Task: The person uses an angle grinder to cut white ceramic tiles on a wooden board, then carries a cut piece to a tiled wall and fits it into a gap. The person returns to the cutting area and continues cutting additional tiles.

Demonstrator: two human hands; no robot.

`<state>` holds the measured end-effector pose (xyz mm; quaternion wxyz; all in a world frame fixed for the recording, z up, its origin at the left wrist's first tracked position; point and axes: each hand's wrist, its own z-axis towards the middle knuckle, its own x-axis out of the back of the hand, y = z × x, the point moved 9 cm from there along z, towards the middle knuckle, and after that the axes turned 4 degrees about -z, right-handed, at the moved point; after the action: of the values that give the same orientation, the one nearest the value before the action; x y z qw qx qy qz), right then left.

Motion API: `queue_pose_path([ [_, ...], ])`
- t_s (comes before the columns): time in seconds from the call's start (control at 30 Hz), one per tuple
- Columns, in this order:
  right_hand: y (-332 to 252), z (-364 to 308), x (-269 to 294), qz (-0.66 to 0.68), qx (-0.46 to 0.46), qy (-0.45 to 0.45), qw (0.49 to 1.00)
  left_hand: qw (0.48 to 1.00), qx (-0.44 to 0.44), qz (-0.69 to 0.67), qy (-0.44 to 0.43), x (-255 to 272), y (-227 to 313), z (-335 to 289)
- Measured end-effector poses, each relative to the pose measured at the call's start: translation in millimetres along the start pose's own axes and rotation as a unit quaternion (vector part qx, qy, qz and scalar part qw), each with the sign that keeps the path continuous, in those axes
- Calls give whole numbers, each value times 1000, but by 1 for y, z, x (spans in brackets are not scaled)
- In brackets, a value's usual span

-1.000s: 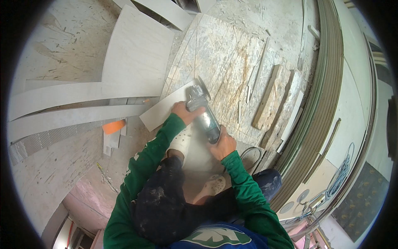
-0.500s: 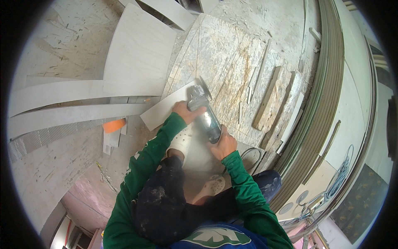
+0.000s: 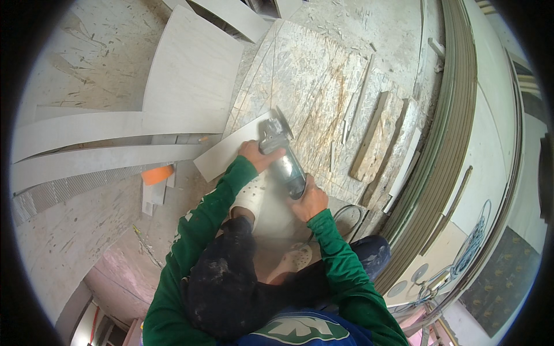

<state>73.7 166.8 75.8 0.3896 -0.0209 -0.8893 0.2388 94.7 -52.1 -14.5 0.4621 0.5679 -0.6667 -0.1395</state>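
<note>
Both my hands grip an angle grinder [image 3: 283, 155] with a grey head and a dark, dusty body. My left hand [image 3: 258, 156] is closed round it near the head, and my right hand [image 3: 310, 199] wraps the rear end. The thin round disc [image 3: 284, 122] stands edge-on at the right end of a pale tile strip [image 3: 222, 150]. Whether the disc touches the strip I cannot tell. Beneath lies a scratched, dusty board [image 3: 306, 81]. Haze hangs between the grinder and my light perforated clogs [image 3: 249, 196].
Large pale tiles [image 3: 190, 69] and long cut strips [image 3: 86, 130] lie to the left, with an orange piece [image 3: 157, 175] beside them. Two rough wood blocks [image 3: 372, 138] rest right of the board. Stacked panels [image 3: 444, 161] line the right side; a cable [image 3: 360, 216] loops near my right knee.
The grinder and both hands keep almost the same place and hold. The whole view has shifted very slightly.
</note>
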Motion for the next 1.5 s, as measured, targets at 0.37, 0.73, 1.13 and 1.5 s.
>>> queue_pose_path([
  [0.37,2,0,-2,4,7,3,1000,1000,-21,19,5,-2,-7,5],
  [0.73,6,-1,-3,9,-3,-5,1000,999,-3,53,-6,-1,-1,3],
  [1.13,0,0,5,3,11,8,1000,997,-15,63,43,6,5,-4],
  [1.5,-8,9,9,-10,9,1,1000,991,14,-125,-48,3,12,-2],
])
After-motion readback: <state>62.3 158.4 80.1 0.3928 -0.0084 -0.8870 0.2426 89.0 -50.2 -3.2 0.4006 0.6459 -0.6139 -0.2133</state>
